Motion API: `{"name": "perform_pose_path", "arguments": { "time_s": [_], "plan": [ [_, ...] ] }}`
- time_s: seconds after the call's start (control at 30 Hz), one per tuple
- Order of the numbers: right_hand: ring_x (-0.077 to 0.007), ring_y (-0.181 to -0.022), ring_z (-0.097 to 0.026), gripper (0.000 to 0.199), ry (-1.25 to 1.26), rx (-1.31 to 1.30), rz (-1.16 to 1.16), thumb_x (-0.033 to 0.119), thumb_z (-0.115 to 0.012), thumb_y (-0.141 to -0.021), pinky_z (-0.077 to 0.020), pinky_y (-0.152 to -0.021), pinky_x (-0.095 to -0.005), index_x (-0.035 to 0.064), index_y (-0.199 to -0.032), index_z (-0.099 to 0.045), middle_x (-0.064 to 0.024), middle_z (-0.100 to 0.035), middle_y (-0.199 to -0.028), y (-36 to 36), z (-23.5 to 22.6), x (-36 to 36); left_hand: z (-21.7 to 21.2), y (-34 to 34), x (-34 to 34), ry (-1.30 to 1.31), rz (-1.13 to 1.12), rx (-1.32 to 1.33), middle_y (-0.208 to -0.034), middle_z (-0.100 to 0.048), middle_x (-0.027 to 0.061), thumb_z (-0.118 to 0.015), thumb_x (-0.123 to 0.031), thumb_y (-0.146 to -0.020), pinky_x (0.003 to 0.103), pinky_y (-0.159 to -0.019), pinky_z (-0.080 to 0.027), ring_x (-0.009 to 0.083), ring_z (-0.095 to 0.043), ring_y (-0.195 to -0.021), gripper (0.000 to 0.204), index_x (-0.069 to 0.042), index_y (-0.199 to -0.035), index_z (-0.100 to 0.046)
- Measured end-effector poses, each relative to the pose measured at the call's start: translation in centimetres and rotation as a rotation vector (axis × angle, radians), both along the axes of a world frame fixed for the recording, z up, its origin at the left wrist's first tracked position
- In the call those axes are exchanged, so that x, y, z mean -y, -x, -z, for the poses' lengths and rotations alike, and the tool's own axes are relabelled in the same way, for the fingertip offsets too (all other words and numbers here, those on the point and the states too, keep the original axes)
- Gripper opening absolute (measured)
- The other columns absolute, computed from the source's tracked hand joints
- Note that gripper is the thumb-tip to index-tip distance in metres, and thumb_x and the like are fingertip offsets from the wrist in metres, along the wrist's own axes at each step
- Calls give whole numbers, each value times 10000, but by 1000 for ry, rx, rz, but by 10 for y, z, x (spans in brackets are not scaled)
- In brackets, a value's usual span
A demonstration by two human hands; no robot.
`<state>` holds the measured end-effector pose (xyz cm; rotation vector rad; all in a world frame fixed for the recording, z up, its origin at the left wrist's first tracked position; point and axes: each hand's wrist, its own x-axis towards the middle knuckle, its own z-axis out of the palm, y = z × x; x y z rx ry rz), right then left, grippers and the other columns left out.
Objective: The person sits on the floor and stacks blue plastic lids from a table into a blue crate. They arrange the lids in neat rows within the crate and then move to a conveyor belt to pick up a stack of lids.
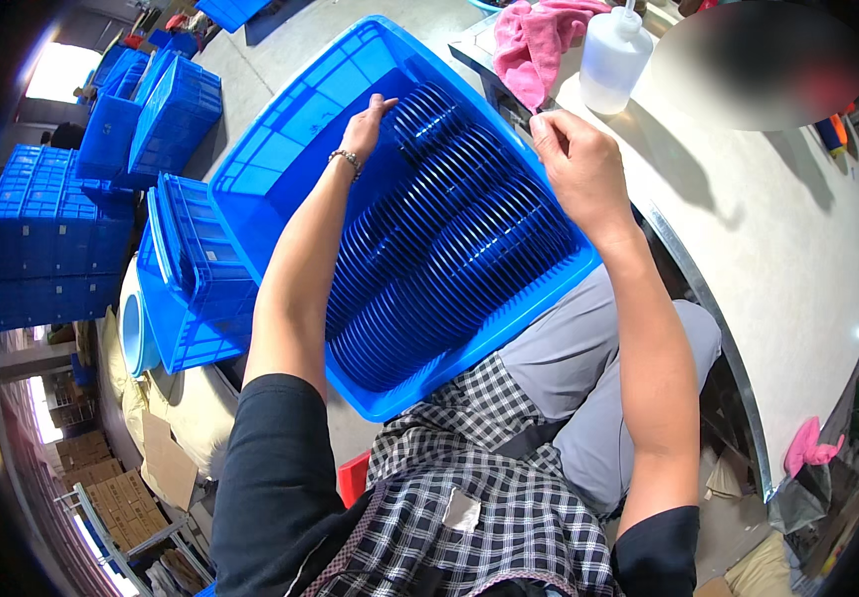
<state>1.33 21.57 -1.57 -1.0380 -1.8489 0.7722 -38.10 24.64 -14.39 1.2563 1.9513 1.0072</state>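
Observation:
A large blue plastic crate (pixel 260 139) tilts in front of me, resting against my lap. Dark blue, shiny round plates or discs (pixel 449 269) stand on edge in it, packed in close rows. My left hand (pixel 363 131) reaches into the crate beside the far end of the left row. Its fingers are partly stretched out, and I see nothing held in them. At the crate's right rim my right hand (pixel 580 164) pinches the hanging corner of a pink cloth (pixel 532 55), which lies over the edge of a white table.
The white table (pixel 767 259) curves along my right. A translucent squeeze bottle (pixel 614 65) stands on it near the cloth. Another pink cloth (pixel 809 446) hangs by its near end. Blue crates (pixel 56 234) are stacked on my left, and cardboard boxes (pixel 121 502) sit lower left.

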Motion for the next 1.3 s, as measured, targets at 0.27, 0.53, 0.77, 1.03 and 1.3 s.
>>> {"name": "perform_pose_path", "arguments": {
  "time_s": [0.27, 0.53, 0.77, 1.03, 1.3],
  "plan": [
    [-435, -868, -708, 273, 82, 90, 8, 261, -628, -1031, -544, -781, -510, 22, -943, -728, -229, -727, -907, -15, -8, -5, 5, 13, 51, -378, -753, 384, -961, -707, 34, -575, -224, -1064, 297, -785, -504, 137, -613, -843, 304, 25, -1176, -710],
    [-436, -949, -709, 270, 55, 330, -88, 293, -622, -1016, -555, -856, -518, 54, -1010, -748, -201, -750, -1027, -16, -9, 6, -73, -249, 311, -397, 1029, -226, -1349, -668, 112, -667, -36, -901, 448, -1049, -518, 298, -622, -1263, 410, -85, -1309, -667],
    [-393, -1010, -712, 353, -33, 452, 90, 370, -551, -1029, -558, -909, -493, 81, -1063, -750, -174, -752, -1053, -92, 28, 31, -43, -336, 327, -339, 1094, -383, -1624, -481, 87, -625, -243, -1005, 537, -1248, -234, 249, -408, -1524, 337, -155, -1324, -692],
    [-335, -968, -702, 162, -414, 293, 722, 101, -734, -916, -570, -819, -419, 79, -1075, -715, -102, -721, -1050, -230, -2, 262, -16, -342, 334, -531, 1145, -559, -1458, -627, 72, -684, -231, -933, 596, -1254, -219, 274, -485, -1452, 282, -142, -1194, -746],
    [-292, -1298, -566, 220, -88, 743, 1069, 246, -736, -929, -326, -1177, -502, 85, -1076, -763, -107, -683, -1291, -328, -5, 412, -25, -359, 277, -560, 1222, -451, -1354, -700, 129, -728, -138, -891, 557, -1177, -364, 332, -600, -1325, 172, -86, -1045, -784]
  ]
}}
